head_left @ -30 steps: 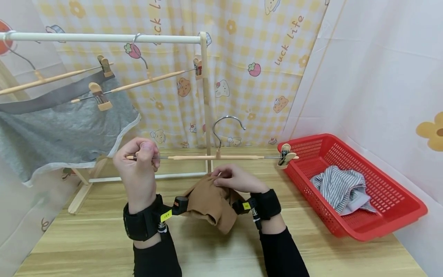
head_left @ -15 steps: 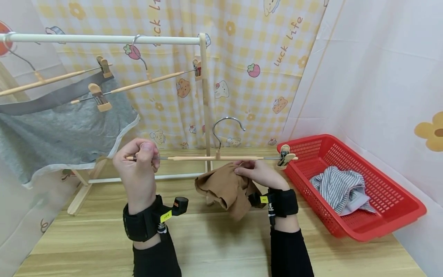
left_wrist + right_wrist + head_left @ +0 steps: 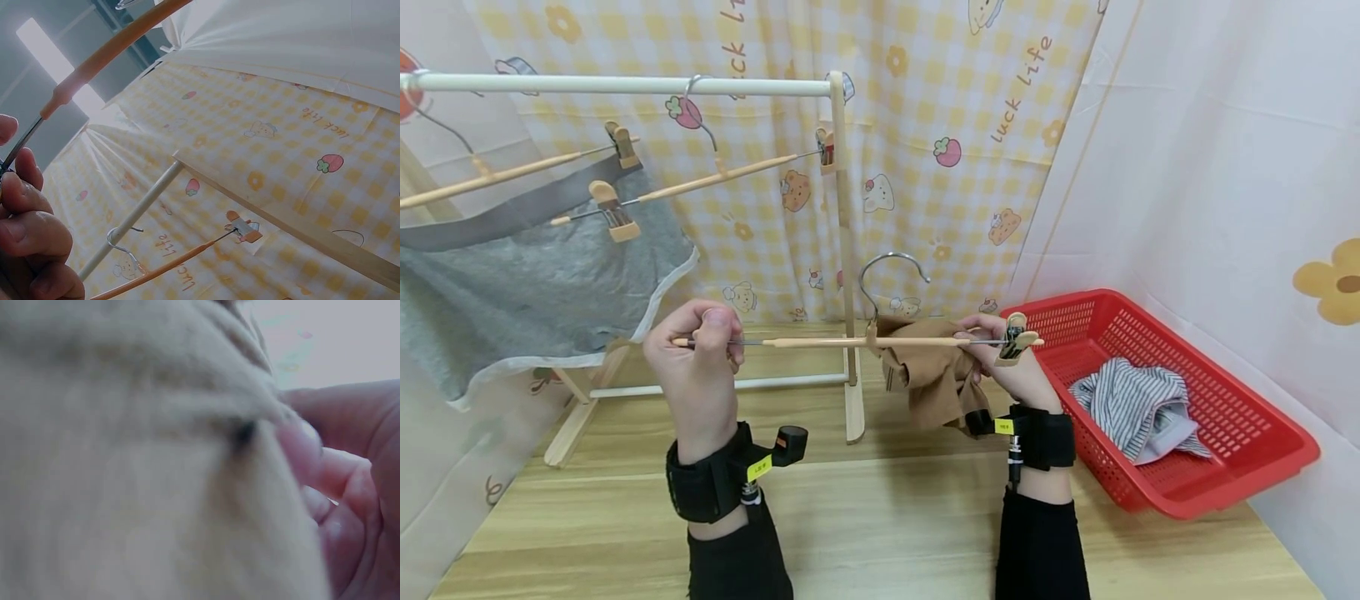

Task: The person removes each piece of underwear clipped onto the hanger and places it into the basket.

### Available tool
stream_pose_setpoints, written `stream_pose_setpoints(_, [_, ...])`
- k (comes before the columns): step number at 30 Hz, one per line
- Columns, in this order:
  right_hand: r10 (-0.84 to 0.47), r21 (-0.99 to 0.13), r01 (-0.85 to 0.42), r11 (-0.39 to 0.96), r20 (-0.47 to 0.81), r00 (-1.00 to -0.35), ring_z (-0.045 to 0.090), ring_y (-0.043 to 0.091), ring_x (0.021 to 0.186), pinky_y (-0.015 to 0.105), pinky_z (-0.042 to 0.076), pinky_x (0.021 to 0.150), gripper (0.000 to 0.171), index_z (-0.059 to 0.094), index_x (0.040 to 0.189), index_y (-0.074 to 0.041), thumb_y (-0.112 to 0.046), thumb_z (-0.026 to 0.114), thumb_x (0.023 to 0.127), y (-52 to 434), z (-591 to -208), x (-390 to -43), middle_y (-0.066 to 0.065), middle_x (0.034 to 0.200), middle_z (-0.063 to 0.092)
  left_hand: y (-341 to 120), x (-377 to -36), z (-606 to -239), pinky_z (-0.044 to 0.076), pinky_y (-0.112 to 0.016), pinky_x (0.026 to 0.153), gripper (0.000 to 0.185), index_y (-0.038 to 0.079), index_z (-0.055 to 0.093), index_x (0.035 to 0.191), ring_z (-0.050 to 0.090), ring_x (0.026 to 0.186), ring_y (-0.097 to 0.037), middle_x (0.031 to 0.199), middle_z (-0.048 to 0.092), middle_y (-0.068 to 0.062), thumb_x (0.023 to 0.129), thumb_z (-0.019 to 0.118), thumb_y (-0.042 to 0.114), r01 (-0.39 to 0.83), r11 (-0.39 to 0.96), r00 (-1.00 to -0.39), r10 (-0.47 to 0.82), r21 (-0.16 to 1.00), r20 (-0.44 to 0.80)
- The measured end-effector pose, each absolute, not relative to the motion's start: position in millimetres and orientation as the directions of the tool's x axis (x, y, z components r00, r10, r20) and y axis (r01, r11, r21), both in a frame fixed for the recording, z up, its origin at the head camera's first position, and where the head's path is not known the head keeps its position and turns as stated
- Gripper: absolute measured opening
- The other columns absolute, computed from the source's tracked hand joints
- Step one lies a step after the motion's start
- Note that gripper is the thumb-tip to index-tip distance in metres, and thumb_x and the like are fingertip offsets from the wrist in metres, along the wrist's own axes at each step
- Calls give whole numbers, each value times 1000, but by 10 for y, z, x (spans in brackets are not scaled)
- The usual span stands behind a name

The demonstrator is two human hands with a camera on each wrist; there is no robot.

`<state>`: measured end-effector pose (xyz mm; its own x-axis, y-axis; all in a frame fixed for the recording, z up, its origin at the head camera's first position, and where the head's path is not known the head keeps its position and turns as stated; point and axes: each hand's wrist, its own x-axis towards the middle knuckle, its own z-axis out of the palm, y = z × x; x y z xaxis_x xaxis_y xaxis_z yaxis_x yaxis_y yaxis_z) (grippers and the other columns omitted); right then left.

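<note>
My left hand (image 3: pixel 696 346) grips the left end of a clip hanger (image 3: pixel 820 342), its fingers curled round the end and hiding the clip there. The hanger is held level, hook up, with its right clip (image 3: pixel 1017 337) in plain sight. In the left wrist view the fingers (image 3: pixel 37 231) pinch the metal rod near the wooden bar. My right hand (image 3: pixel 1018 383) pinches the edge of a crumpled brown garment (image 3: pixel 936 379) behind the right half of the bar. The garment hangs down loosely and fills most of the right wrist view, blurred and close.
To the left, a drying rack's white rail (image 3: pixel 625 83) carries a hanger with grey underwear (image 3: pixel 550 292) and another hanger (image 3: pixel 722 173) without clothing. A red basket (image 3: pixel 1240 500) on the right holds a striped garment (image 3: pixel 1142 408). The wooden table (image 3: pixel 865 517) lies underneath.
My right hand has carried the brown garment right and upward, from below the hanger to behind its bar. The left hand and hanger have stayed in place.
</note>
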<state>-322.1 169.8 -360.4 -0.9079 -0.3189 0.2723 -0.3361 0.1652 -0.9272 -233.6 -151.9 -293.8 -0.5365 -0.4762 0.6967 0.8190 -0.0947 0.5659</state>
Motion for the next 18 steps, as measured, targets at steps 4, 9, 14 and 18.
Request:
stream_pose_setpoints(4, [-209, -942, -326, 85, 303, -930, 61, 18, 49, 31, 53, 50, 25, 55, 119, 7, -9, 59, 100, 1782, -3577, -3201, 4, 79, 67, -1519, -2336, -2940, 29, -20, 38, 31, -9, 54, 61, 38, 43, -11, 56, 52, -5, 83, 62, 11, 820, -90, -534, -476, 564, 699])
stream_pose_setpoints(9, [-28, -927, -356, -120, 362, -932, 64, 19, 50, 31, 56, 52, 13, 59, 111, 2, 1, 55, 99, 1867, -3547, -3161, 5, 81, 66, -1522, -2341, -2942, 28, -20, 38, 31, -9, 54, 60, 38, 43, -10, 56, 52, -6, 83, 62, 11, 823, -95, -531, -480, 561, 698])
stream_pose_setpoints(14, [214, -870, -438, -226, 394, -894, 65, 10, 57, 23, 54, 51, 15, 65, 97, -7, 5, 56, 97, 1941, -3507, -3128, 2, 74, 66, -1524, -2346, -2941, 28, -20, 38, 31, -9, 54, 61, 39, 43, -10, 57, 53, -6, 83, 62, 11, 824, -104, -531, -487, 557, 694])
stream_pose_setpoints(18, [418, -803, -527, -278, 393, -819, 66, 12, 57, 22, 53, 50, 9, 67, 95, -3, 3, 60, 96, 1999, -3487, -3132, 5, 71, 67, -1525, -2347, -2944, 28, -20, 38, 31, -9, 54, 61, 38, 42, -10, 57, 53, -6, 83, 62, 11, 826, -104, -527, -490, 554, 694])
